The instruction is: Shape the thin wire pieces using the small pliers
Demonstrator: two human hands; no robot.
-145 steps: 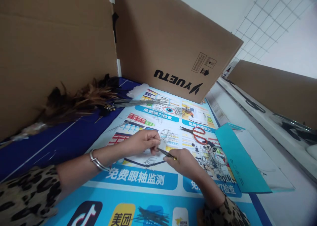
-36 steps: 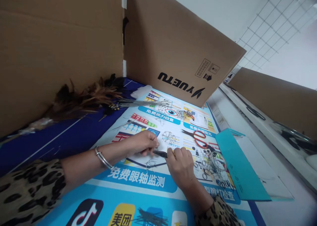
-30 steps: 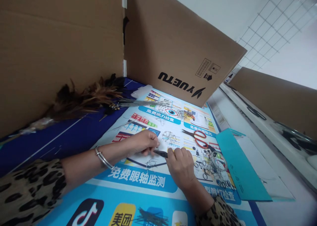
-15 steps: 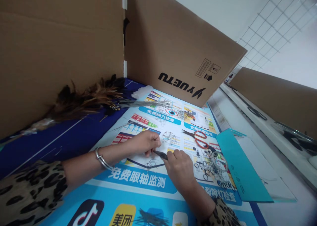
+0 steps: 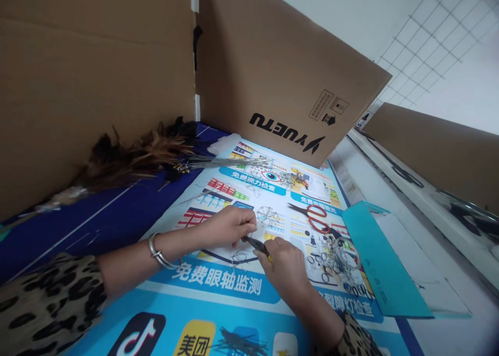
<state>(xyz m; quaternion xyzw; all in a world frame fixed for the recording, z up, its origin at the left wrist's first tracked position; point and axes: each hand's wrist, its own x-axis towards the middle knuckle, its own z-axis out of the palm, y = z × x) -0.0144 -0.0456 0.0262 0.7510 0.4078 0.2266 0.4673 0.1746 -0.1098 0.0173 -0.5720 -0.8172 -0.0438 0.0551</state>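
Note:
My right hand (image 5: 283, 262) is closed around a pair of pliers (image 5: 258, 245) with dark jaws and a bit of yellow on the handle. The jaws point left, up to the fingertips of my left hand (image 5: 234, 225). Those fingers are pinched together on something too small to make out. Just beyond the hands lies a wheel-shaped piece of bent wire (image 5: 267, 215). Below my left hand, a few thin loose wires (image 5: 240, 257) rest on the printed sheet (image 5: 202, 296).
Red-handled scissors (image 5: 317, 218), a wire coil with several rings (image 5: 343, 257) and a teal folder (image 5: 384, 262) lie at the right. Long straight wires (image 5: 226, 162) and brown feathers (image 5: 144, 150) lie at the back left. Short dark wires (image 5: 237, 343) are nearest me. Cardboard walls (image 5: 280, 70) stand behind.
The pliers and my right hand have shifted slightly, showing more of the jaws and the yellow handle. My left hand has moved a little to the right, still pinched.

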